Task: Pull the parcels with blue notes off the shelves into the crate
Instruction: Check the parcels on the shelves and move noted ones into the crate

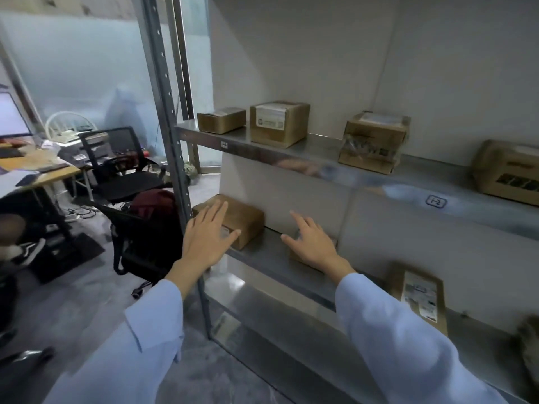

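At the middle shelf (268, 249), a person's left hand (208, 240) spread open over a brown parcel (248, 221), the right hand (312, 243) open above a smaller parcel (296, 256); no blue note showed, so each deserved turning and checking before pulling.

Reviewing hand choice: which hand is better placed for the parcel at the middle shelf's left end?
Left: the left hand spreads open over that parcel, while the right hand reaches further right along the shelf.

left hand (208, 243) flat over brown parcel (248, 220) | right hand (313, 243) spread, apparently on small parcel (299, 262)
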A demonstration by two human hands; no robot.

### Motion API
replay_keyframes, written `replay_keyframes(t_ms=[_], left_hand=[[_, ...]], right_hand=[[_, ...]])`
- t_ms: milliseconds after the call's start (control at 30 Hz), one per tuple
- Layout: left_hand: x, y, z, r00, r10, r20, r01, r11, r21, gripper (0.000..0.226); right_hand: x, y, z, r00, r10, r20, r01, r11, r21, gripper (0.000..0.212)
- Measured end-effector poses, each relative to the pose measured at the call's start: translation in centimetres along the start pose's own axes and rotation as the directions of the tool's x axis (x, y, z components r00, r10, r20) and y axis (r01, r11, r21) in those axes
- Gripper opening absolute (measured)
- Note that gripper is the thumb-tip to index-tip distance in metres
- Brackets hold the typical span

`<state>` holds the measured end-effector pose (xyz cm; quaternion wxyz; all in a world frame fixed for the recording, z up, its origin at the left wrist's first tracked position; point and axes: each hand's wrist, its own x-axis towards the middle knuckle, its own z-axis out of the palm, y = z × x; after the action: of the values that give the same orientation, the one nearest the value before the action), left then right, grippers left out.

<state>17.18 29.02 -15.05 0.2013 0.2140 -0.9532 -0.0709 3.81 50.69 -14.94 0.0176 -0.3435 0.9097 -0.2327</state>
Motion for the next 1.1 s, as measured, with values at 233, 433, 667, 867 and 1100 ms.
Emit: replay_keyframes(t_ms=[233,433,667,867,1100], left_hand=[[7.5,-6.5,4.1,0.998,0.058,0.031,-0.058,0.998,-0.001,0.074],[14.2,-13.2,8.0,0.982,0.140,0.129,-0.134,0.990,-0.052,0.073],[19.3,-19.5,13.3,0.923,0.241,0.301,-0.207,0.968,-0.139,0.073],[21.3,-21.2,17.8,0.872,0.309,0.381,-0.231,0.944,-0.236,0.072],[20.9,-22.2,21.0,0.902,0.344,0.260,-0.257,0.913,-0.316,0.074]], right_hand=[[7.4,-0.5,4.6,0.997,0.077,0.003,-0.077,0.996,0.039,0.072],[12.5,-1.9,9.3,0.977,0.214,-0.004,-0.210,0.961,0.182,0.072],[16.2,-4.7,15.2,0.916,0.396,0.055,-0.396,0.880,0.260,0.076],[17.0,-5.1,17.9,0.869,0.485,0.095,-0.490,0.823,0.288,0.074],[18.0,-4.2,19.1,0.865,0.497,0.060,-0.488,0.809,0.329,0.070]])
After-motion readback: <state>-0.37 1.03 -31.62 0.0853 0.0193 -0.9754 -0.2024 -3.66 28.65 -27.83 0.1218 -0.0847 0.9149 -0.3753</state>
